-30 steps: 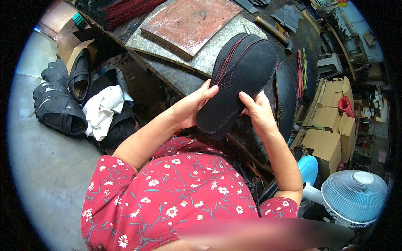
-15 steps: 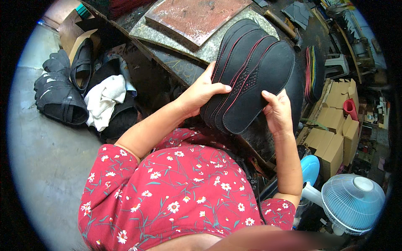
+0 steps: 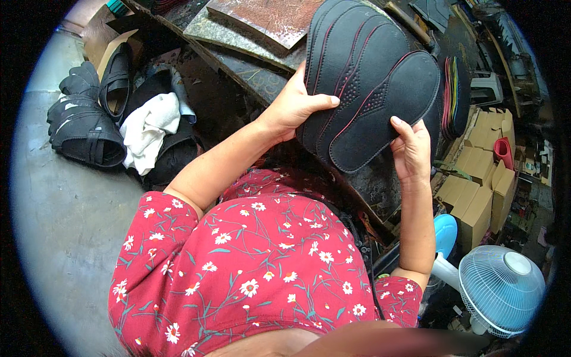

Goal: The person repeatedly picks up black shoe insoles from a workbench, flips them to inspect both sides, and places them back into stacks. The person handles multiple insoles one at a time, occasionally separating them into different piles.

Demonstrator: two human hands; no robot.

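Observation:
Several black insoles (image 3: 357, 56), stitched along the edge and lined in pink-red, spread like a fan between my hands above the workbench. My left hand (image 3: 300, 104) grips the left side of the fan, thumb on top and fingers hidden beneath. The front insole (image 3: 395, 107) has a patch of small perforations at its middle. My right hand (image 3: 411, 149) pinches this one near its right edge, thumb on its face. Another pile of insoles (image 3: 455, 98) with coloured edges stands on the bench to the right.
A reddish slab (image 3: 262, 21) lies on a stone block (image 3: 232, 38) at the back. A hammer (image 3: 410, 25) rests behind the insoles. Black sandals (image 3: 89, 134) and a white cloth (image 3: 151, 131) are at left. Cardboard boxes (image 3: 470, 205) and a blue fan (image 3: 502, 291) stand at right.
The front insole has slid right, away from the others, and its perforated patch now shows apart from the one behind. Both hands appear slightly farther right and higher in view.

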